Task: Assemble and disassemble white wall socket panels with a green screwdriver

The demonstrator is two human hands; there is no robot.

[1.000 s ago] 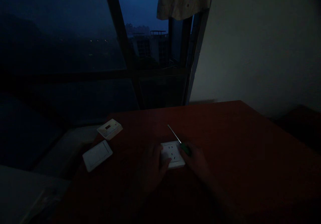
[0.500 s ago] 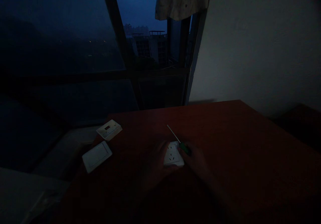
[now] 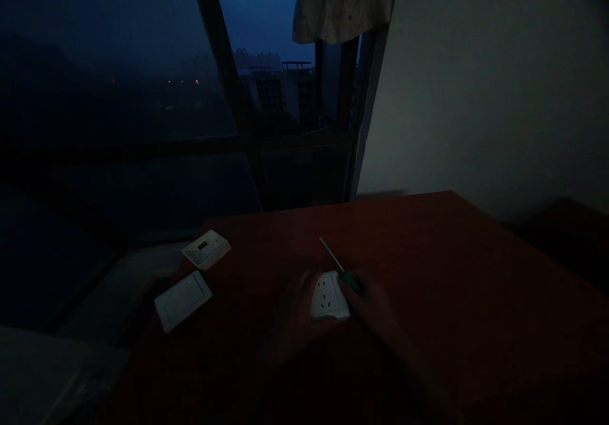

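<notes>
A white wall socket [image 3: 327,297] with several dark slots faces up at the near middle of the table. Around its left side and lower edge curls my left hand [image 3: 304,307], gripping it. My right hand [image 3: 373,301] is closed on the green handle of a screwdriver [image 3: 351,280], and its thumb side rests by the socket's right edge. The screwdriver's thin metal shaft points up and left, its tip over bare tabletop. Dim light hides most of the fingers' detail.
On the left of the reddish-brown table [image 3: 419,247] lie a white switch plate [image 3: 183,300] and, behind it, a white box-like plate [image 3: 209,257] with a dark rectangular opening. Dark windows [image 3: 118,95] stand behind; a pale wall [image 3: 476,95] rises at the right.
The view has shifted very slightly. Both hands, the socket and the screwdriver keep nearly the same places relative to each other.
</notes>
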